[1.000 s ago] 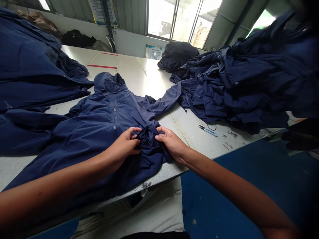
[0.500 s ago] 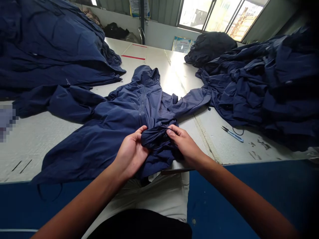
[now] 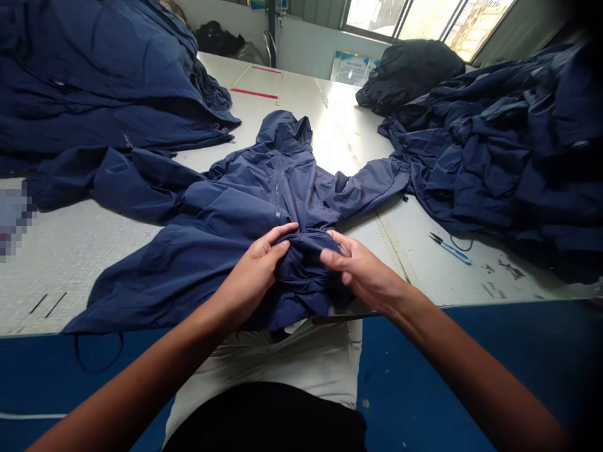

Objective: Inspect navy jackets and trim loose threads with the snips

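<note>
The jacket (image 3: pixel 217 210) was seemingly being gathered.
The left hand (image 3: pixel 252 271) and right hand (image 3: pixel 370 271) pinched a fold (image 3: pixel 308 248); the next move, I judged, needed even tension.

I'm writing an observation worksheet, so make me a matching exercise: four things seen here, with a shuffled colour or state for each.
1. Left hand
2. Jacket
3. Snips
4. Trousers

A. Pale
B. Light blue with dark tips
C. Holding bunched cloth
D. Navy, with a hood

Pairs: 1-C; 2-D; 3-B; 4-A
</note>
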Action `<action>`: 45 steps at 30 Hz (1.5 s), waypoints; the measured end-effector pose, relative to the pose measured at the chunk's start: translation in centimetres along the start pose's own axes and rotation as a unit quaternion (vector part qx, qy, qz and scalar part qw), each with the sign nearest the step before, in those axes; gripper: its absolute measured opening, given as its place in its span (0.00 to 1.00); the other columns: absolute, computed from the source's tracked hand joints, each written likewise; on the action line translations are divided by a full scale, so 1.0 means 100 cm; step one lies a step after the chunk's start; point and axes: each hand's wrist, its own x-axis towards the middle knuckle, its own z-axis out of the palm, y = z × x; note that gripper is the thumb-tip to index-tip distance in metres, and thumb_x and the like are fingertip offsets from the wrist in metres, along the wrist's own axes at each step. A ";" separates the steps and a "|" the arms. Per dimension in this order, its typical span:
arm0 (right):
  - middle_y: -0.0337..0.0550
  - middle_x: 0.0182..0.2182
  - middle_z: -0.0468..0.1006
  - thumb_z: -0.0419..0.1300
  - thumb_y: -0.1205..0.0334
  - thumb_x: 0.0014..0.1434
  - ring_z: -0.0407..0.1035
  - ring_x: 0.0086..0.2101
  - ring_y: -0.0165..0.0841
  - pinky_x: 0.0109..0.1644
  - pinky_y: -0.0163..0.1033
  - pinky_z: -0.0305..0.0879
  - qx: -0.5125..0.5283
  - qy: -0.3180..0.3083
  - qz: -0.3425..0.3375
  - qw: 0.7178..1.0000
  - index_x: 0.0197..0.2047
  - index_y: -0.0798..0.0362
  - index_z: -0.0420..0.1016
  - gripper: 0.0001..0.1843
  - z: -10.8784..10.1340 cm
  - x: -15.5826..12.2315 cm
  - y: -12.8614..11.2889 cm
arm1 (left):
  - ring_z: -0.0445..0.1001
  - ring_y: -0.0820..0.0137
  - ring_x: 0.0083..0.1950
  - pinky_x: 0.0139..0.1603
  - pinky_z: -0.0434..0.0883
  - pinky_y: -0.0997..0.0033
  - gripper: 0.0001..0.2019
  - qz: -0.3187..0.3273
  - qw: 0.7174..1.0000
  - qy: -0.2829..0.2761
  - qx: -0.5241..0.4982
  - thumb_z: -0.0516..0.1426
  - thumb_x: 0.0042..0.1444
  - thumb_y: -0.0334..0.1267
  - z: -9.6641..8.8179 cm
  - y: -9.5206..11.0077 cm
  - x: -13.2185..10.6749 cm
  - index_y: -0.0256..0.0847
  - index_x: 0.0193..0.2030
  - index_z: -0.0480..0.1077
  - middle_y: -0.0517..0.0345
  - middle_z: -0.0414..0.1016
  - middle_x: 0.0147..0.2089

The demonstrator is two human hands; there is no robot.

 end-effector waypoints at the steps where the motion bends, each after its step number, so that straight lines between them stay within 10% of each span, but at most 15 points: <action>1: 0.38 0.44 0.80 0.77 0.53 0.57 0.74 0.44 0.35 0.51 0.40 0.72 -0.055 0.005 -0.014 0.998 0.51 0.48 0.76 0.23 0.000 -0.001 0.000 | 0.82 0.67 0.42 0.42 0.79 0.72 0.21 -0.010 1.000 0.002 -0.007 0.60 0.67 0.36 0.000 0.001 0.001 0.43 0.66 0.74 0.51 0.84 0.47; 5: 0.37 0.43 0.79 0.75 0.56 0.58 0.73 0.45 0.35 0.54 0.39 0.68 -0.188 0.034 -0.068 0.979 0.47 0.49 0.78 0.17 -0.004 0.000 0.004 | 0.80 0.69 0.38 0.37 0.77 0.75 0.16 -0.014 0.999 0.013 -0.032 0.61 0.65 0.33 0.003 0.005 0.001 0.42 0.58 0.78 0.52 0.84 0.43; 14: 0.42 0.37 0.85 0.73 0.54 0.57 0.78 0.37 0.36 0.49 0.42 0.73 0.080 0.001 0.062 0.995 0.48 0.50 0.85 0.17 0.001 0.011 0.016 | 0.77 0.71 0.31 0.31 0.74 0.77 0.08 -0.058 0.993 0.038 -0.100 0.63 0.56 0.29 0.001 0.008 -0.002 0.37 0.44 0.78 0.54 0.80 0.37; 20: 0.43 0.36 0.84 0.72 0.48 0.59 0.78 0.38 0.38 0.48 0.43 0.74 0.096 -0.004 0.055 0.994 0.43 0.52 0.84 0.17 0.007 0.005 0.011 | 0.79 0.67 0.33 0.32 0.76 0.73 0.19 -0.018 0.999 0.010 -0.042 0.70 0.52 0.34 0.001 0.014 -0.008 0.43 0.50 0.72 0.57 0.79 0.38; 24: 0.38 0.40 0.83 0.75 0.58 0.56 0.76 0.39 0.33 0.47 0.37 0.71 -0.039 -0.019 0.010 0.999 0.48 0.50 0.83 0.17 0.005 -0.003 0.005 | 0.81 0.66 0.38 0.40 0.76 0.75 0.39 0.073 0.993 -0.017 0.086 0.72 0.42 0.20 0.002 0.015 -0.015 0.48 0.61 0.71 0.60 0.79 0.40; 40: 0.42 0.46 0.82 0.67 0.51 0.64 0.77 0.41 0.36 0.43 0.39 0.72 -0.061 -0.006 0.031 0.998 0.58 0.45 0.78 0.21 0.004 -0.026 -0.016 | 0.81 0.61 0.42 0.34 0.76 0.73 0.29 -0.021 0.998 -0.062 -0.002 0.68 0.52 0.29 -0.013 0.031 -0.016 0.46 0.63 0.77 0.50 0.81 0.47; 43: 0.42 0.40 0.80 0.66 0.51 0.64 0.75 0.37 0.37 0.39 0.39 0.69 -0.243 0.062 -0.035 0.967 0.48 0.46 0.78 0.12 0.008 -0.032 -0.013 | 0.74 0.71 0.34 0.32 0.70 0.81 0.29 0.111 0.988 0.013 0.111 0.68 0.47 0.21 -0.004 0.030 -0.018 0.45 0.57 0.80 0.58 0.76 0.38; 45: 0.43 0.37 0.78 0.65 0.57 0.63 0.73 0.36 0.38 0.39 0.40 0.66 -0.417 0.164 -0.119 0.886 0.44 0.47 0.78 0.07 0.013 -0.029 -0.004 | 0.74 0.71 0.38 0.36 0.71 0.84 0.33 0.191 0.964 0.042 0.180 0.66 0.44 0.15 0.006 0.024 -0.020 0.48 0.55 0.81 0.59 0.76 0.42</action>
